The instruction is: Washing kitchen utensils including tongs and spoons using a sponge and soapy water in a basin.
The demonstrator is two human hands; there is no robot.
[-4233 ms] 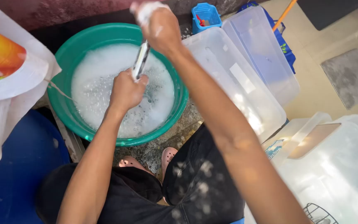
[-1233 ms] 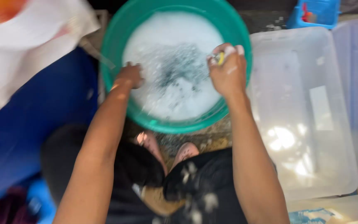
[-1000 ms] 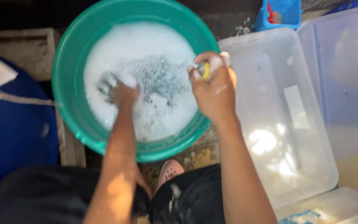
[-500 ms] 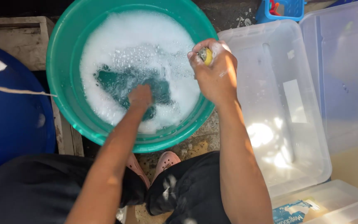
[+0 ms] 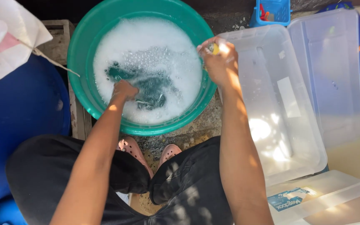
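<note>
Presently the left hand [image 5: 124, 90] is plunged into the foamy water of the green basin [image 5: 89, 50], fingers curled under the suds; whether it grips anything there cannot be told. The right hand [image 5: 221, 62] is closed around a small yellow object [image 5: 214, 48] (a sponge or scrubber, by appearance), held at the basin's right rim, just beside the clear plastic tub [image 5: 280, 104].

Risks noted:
- Anything lying under the foam is hidden, so the left hand is feeling blind; a sharp or slippery item could nick or escape the fingers.
- Both hands are wet and soapy, so the yellow object could slip and drop into the basin or the tub.
- The basin sits close above the person's pink sandals [image 5: 132, 148]; a hard push on its near rim could slop water onto feet and dark trousers [image 5: 188, 183].
</note>
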